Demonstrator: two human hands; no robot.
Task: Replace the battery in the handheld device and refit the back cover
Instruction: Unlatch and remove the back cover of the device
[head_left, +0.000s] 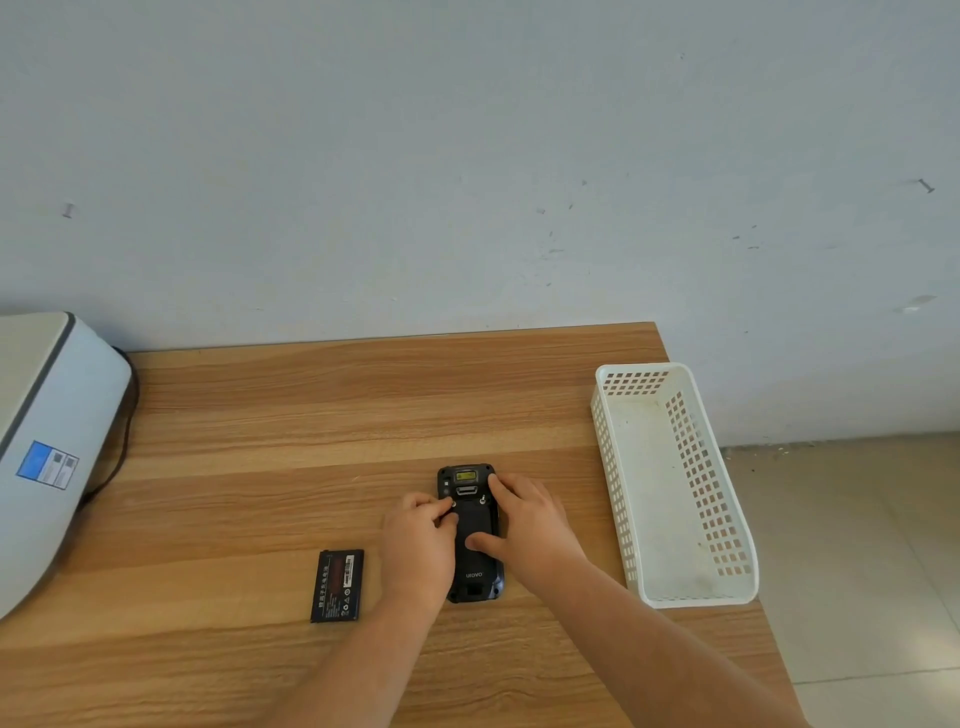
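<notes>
A black handheld device (475, 569) lies face down on the wooden table (311, 415), its back cover in place. My left hand (418, 551) rests at its left edge, thumb and forefinger pinched on a small round latch at the cover's upper left. My right hand (530, 525) lies over the device's right side, thumb pressing the middle of the cover and forefinger near the top right. A second latch shows between the hands. A loose black battery (337, 585) lies flat on the table, to the left of my left hand.
A white perforated plastic basket (727, 519), with nothing in it, stands at the table's right edge. A white machine (52, 426) with a blue label and a dark cable sits at the far left. A grey wall runs behind the table; tiled floor lies to the right.
</notes>
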